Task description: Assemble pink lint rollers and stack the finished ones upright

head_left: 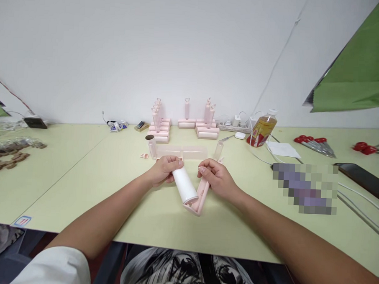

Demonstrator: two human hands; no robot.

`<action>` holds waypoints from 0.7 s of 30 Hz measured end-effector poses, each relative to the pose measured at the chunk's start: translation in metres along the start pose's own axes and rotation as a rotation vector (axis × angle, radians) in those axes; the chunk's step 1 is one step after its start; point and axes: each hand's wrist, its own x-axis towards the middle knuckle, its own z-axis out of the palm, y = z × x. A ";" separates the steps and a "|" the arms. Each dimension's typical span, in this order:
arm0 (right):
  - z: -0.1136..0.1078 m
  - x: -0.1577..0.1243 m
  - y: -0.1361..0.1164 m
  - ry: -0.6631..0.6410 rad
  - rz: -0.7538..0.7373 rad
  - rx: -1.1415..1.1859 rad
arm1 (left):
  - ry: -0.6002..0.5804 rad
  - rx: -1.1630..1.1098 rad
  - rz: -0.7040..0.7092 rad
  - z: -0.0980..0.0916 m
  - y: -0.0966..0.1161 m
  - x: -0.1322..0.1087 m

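Note:
My left hand (165,171) is closed around the upper end of a white lint roll (185,183), which slants down toward me. The roll's lower end rests at the end of a pale pink roller frame (202,196). My right hand (218,180) grips the frame's upper part, thumb and fingers bent together. Just beyond my hands, translucent pink covers (194,152) lie side by side. An upright tube with a brown rim (152,148) stands left of them, and a clear tube (218,150) stands to their right. A small pink ring piece (144,156) lies at the left.
Pink roller sets (159,134) and more sets (208,132) stand along the wall. To the right are a drink bottle (263,128), white cables, a power strip (234,128), red-handled tools (315,145) and a black phone (363,179). Brown pieces (6,161) lie far left.

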 end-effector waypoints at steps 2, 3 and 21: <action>0.000 0.000 0.000 -0.009 -0.003 0.004 | 0.000 -0.008 -0.009 0.001 0.001 0.000; 0.001 -0.001 0.000 -0.014 -0.006 0.007 | -0.002 -0.010 -0.012 0.001 0.001 -0.001; 0.009 -0.005 0.003 -0.038 -0.034 -0.050 | -0.129 0.135 -0.001 0.004 -0.001 -0.005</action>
